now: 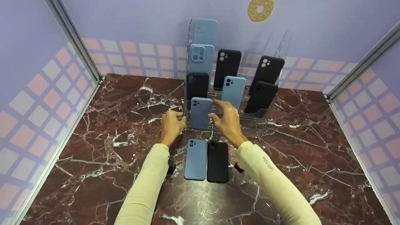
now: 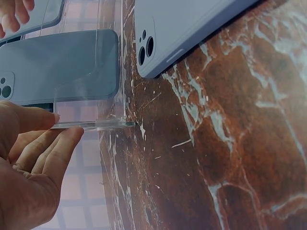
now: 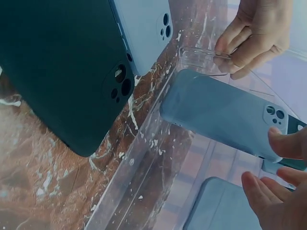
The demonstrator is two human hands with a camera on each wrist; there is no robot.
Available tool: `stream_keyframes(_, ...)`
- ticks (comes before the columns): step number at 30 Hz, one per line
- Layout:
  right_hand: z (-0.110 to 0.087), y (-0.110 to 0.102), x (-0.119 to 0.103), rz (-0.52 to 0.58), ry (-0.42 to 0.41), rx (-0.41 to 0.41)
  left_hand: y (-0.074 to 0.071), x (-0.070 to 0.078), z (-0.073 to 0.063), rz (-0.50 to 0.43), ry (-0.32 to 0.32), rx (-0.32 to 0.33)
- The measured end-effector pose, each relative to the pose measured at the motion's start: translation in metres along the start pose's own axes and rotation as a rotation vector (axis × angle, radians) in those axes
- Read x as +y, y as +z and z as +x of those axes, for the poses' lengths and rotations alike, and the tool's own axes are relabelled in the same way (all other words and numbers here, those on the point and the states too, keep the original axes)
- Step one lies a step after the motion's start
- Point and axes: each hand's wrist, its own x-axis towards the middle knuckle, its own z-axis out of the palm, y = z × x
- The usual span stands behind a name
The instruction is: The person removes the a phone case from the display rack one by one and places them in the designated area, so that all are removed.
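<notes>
A clear acrylic stand [image 2: 112,125] holds phone cases in stepped rows. My left hand [image 1: 172,124] pinches its left side panel, thumb on one face and fingertips on the other, as the left wrist view shows. In the front left slot a grey-blue phone case [image 1: 201,113] leans back, camera cutouts at the top. Beside this case's right edge is my right hand [image 1: 227,120], thumb and fingers spread apart with nothing between them. A light blue case [image 1: 234,90] stands just beyond that hand. Behind the grey-blue case rises a black case [image 1: 197,83].
Flat on the marble table [image 1: 134,175], nearer me, lie another blue case [image 1: 196,160] and a black case [image 1: 218,162] side by side. Two light blue cases stand at the back left of the stand. More black cases [image 1: 262,98] fill its right side.
</notes>
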Motion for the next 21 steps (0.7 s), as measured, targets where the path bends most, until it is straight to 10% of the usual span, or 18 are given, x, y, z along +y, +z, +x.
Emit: stream_keyframes(21, 0.009, 0.022, 0.008, 0.255, -0.112, 0.134, -0.001, 0.001, 0.0, -0.004, -0.005, -0.007)
